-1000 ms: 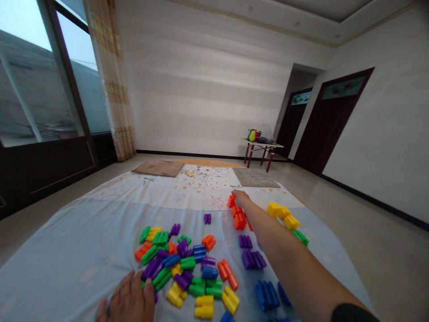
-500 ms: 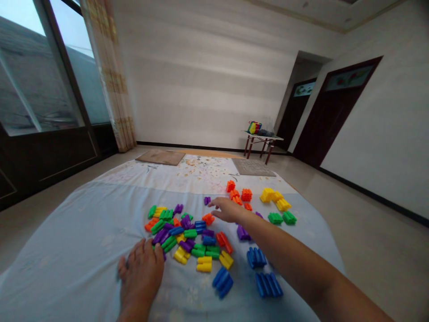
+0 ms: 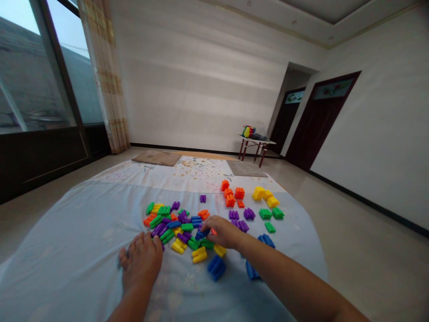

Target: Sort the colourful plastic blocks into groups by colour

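Note:
Between the thumb and fingers of my right hand (image 3: 223,231) is a blue plastic block (image 3: 202,234), at the right side of a mixed pile. My left hand (image 3: 142,259) lies flat on the cloth, fingers stretched, its tips against the pile's near left edge. Green blocks (image 3: 164,210), purple blocks (image 3: 159,229), yellow blocks (image 3: 199,255) and orange blocks (image 3: 203,214) make up the pile with other blue ones. A larger blue block group (image 3: 216,267) lies in front of my right wrist. My right forearm partly covers more blue blocks (image 3: 266,240).
Beyond my right arm sit orange blocks (image 3: 229,199), yellow blocks (image 3: 259,193), green blocks (image 3: 265,213) and purple blocks (image 3: 249,213), grouped by colour. A lone purple block (image 3: 203,198) lies behind the pile. Two flat boards (image 3: 157,158) rest at the cloth's far end. A small table (image 3: 256,141) stands by the wall.
My right hand has moved back toward me and down onto the pile, closing on a blue block. My left hand stays on the cloth. The view has shifted slightly.

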Demonstrator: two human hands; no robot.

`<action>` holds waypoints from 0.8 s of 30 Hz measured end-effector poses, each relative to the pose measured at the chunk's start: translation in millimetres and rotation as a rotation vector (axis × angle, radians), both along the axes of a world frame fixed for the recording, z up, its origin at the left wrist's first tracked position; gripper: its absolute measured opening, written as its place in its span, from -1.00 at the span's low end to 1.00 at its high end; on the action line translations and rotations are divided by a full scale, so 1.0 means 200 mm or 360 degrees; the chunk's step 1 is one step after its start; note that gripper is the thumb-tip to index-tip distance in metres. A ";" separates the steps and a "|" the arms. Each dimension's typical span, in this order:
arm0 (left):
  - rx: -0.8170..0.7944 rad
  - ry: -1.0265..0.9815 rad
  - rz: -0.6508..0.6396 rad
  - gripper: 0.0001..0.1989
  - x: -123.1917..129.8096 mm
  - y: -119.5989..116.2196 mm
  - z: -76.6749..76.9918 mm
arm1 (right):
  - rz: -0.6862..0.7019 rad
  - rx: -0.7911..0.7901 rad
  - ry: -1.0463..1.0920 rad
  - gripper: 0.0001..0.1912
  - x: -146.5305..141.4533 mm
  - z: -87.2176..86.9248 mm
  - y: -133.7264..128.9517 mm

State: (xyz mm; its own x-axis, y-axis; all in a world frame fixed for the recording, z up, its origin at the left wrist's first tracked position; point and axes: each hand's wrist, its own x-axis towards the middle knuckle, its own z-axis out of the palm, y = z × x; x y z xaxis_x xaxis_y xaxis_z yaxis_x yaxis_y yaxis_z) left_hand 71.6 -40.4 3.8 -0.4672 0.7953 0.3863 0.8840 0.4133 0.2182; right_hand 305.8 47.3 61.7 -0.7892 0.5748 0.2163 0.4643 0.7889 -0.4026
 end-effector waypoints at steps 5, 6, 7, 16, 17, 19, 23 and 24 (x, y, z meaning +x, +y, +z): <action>-0.0001 -0.0043 0.0005 -0.52 0.00 0.00 0.00 | 0.0036 -0.0106 -0.0030 -0.71 0.00 0.00 -0.10; -0.0009 -0.0049 0.0010 -0.52 0.00 0.00 0.01 | -0.0021 -0.0114 -0.0023 -0.72 -0.01 0.00 -0.11; -0.0017 -0.0049 0.0010 -0.52 0.00 0.00 0.01 | -0.0076 -0.0124 -0.0028 -0.71 -0.01 0.00 -0.12; -0.0078 -0.0023 -0.0024 -0.48 -0.01 0.01 0.02 | -0.0050 -0.0061 0.0060 -0.60 -0.07 -0.03 -0.34; -0.0089 -0.0017 -0.0029 -0.48 -0.01 0.01 0.02 | 0.0021 -0.0050 0.0077 -0.56 -0.07 -0.04 -0.37; -0.0102 -0.0001 -0.0042 -0.48 -0.01 0.01 0.02 | 0.0167 -0.0033 0.0041 -0.53 -0.08 -0.06 -0.43; -0.0109 0.0017 -0.0075 -0.48 -0.01 0.01 0.04 | 0.0285 -0.0008 -0.0104 -0.54 -0.09 -0.11 -0.47; -0.0103 0.0016 -0.0066 -0.48 -0.01 0.01 0.04 | 0.0250 0.0000 -0.0109 -0.53 -0.09 -0.11 -0.48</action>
State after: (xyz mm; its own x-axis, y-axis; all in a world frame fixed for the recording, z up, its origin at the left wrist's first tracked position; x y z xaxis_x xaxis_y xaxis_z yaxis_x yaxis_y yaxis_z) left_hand 70.0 -38.9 11.8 -0.4297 0.8373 0.3381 0.9027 0.3894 0.1830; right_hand 287.0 -48.1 39.1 -0.8823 0.4430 0.1589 0.3615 0.8540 -0.3741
